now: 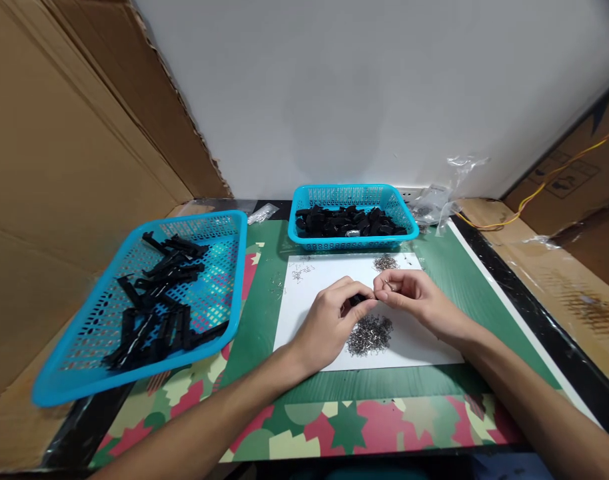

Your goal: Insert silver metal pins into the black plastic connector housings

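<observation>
My left hand point(329, 320) is closed around a small black part point(355, 300), mostly hidden by the fingers. Against it, at the fingertips, my right hand point(409, 293) pinches something too small to make out. Both hands meet above a white sheet point(304, 300). Just below them lies a pile of small metal pieces point(369, 335), and a smaller pile point(385, 263) sits behind the right fingers. A few loose metal bits point(299, 272) are scattered at the sheet's back left.
A blue basket point(239, 267) with long black parts stands at the left. Behind the sheet, another blue basket point(353, 245) holds many black pieces. Clear plastic bags point(432, 203) lie at the back right, near yellow wires point(529, 199). Cardboard point(69, 133) walls the left side.
</observation>
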Available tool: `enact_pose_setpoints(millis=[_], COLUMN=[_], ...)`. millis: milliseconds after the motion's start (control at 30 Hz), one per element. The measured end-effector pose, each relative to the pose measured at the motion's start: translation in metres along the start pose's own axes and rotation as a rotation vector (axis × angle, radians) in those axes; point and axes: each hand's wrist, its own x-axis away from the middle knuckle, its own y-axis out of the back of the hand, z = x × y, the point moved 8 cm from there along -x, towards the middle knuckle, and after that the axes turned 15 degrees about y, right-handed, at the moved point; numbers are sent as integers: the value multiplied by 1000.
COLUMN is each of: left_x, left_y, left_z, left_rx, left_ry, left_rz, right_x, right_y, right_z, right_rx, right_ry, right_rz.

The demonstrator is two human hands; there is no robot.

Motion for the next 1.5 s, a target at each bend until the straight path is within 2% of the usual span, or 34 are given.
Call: enact_pose_setpoints(millis=[233,500,633,833,967,1167,1300,1400,1500], left_x=[2,-1,0,5,6,4,1,0,0], left_y=[-2,-2,-4,-9,-8,-5,-1,3,9], left_z=[-2,-3,1,-1,-7,-5,-4,-4,-4], left_rx=[-16,0,-25,-67,-79,34,148,234,316], left_ry=[-36,-17,-12,-44,-60,12,14,-6,-40], left_rz=[23,32,44,48,24,53,30,-31,-113], right_x=[4,1,0,1,2,3,4,9,17], right_y=[3,4,11,22,23,27,28,30,21], right_z=[0,6,6,-2,-4,-2,8,29,47], right_rx=[58,41,13,-38,-36,-18,160,450,723], right_ry=[6,39,55,-13,-70,-39,58,234,403], right_rz=[79,-4,-76,-146,-152,-171,-187,-273,-281])
